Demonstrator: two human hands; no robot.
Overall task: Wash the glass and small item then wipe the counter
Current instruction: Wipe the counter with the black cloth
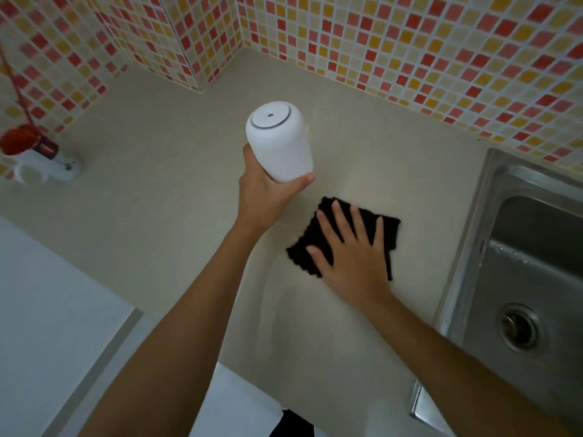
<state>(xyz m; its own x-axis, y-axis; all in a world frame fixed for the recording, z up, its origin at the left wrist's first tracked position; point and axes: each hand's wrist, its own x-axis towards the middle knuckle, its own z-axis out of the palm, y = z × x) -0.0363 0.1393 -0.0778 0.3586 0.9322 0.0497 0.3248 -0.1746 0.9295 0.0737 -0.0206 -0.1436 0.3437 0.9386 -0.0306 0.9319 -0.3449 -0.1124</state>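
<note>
Left hand [263, 190] grasps a white container [279, 141] by its lower end, thumb curled round the near side, fingers behind and out of sight; the container is held clear above the counter [151, 190], tilted away, its flat end with a grey ring and small slot facing up toward the camera; whether this is the glass of the task, cannot tell. Right hand [350, 247] lies flat and released, fingers straight and spread, palm pressing down on a black cloth [318, 234]; the cloth lies spread on the counter, its corners showing beyond the fingertips and the thumb. Cloth sits just below the held container, between it and the sink [492, 222]; the sink is steel, set into the counter at right, drain [520, 329] visible in the basin, water drops on the inner wall. Far left on the counter by the wall: a white holder [47, 168] with a red item [22, 141] on top, blurred; red-and-yellow mosaic tiles [410, 52] cover the walls behind the counter corner.
</note>
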